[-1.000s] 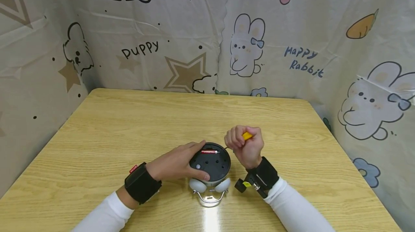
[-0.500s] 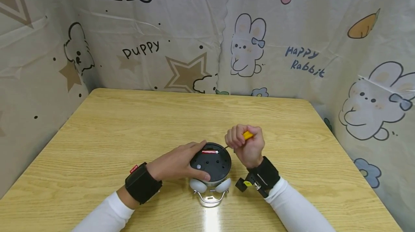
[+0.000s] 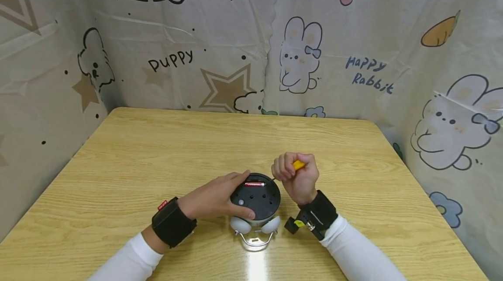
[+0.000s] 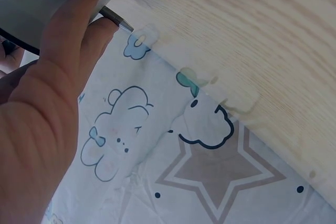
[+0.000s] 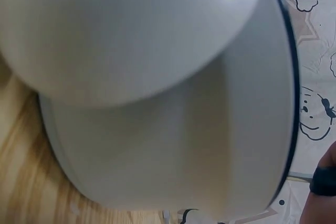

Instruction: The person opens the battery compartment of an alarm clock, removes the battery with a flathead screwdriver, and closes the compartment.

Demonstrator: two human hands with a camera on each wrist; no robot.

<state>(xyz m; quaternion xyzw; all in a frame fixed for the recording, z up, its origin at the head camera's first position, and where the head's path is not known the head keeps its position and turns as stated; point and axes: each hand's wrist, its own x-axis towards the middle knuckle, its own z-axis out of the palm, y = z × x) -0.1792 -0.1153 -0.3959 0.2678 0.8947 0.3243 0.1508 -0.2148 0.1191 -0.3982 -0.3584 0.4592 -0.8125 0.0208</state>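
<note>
One small change: right hand (image 3: 295, 177), with the yellow-handled tool (image 3: 298, 165) in it, sits a touch further left and lower, so nearer the clock (image 3: 260, 207). Reads to me as fine levering or turning at the rim, work in progress: the black back is on the clock, and nothing looks freed.

Against the frame half a second ago: that nudge is the only difference I can pick out. Left hand (image 3: 214, 196), clock and red battery (image 3: 254, 184) match.

Fingers: right ones are clamped round the tool handle, thumb side up. Left ones are clamped on the clock's left side, thumb on the back near the bells, fingertips at the far-left rim.

Clock lies back-up on the near half of the visible bench (image 3: 188, 141), roughly midway between its left and right edges. Both grey bells (image 3: 240, 225) and the metal loop (image 3: 270, 239) point to the near edge, which is out of frame. Battery lies in the back, towards the far edge of the bench.

Tool shaft (image 5: 299, 177) meets the far-right rim as seen from the head. In the right wrist view it passes behind the dark rim; tip hidden, so can't tell if it's seated or only touching.
</note>
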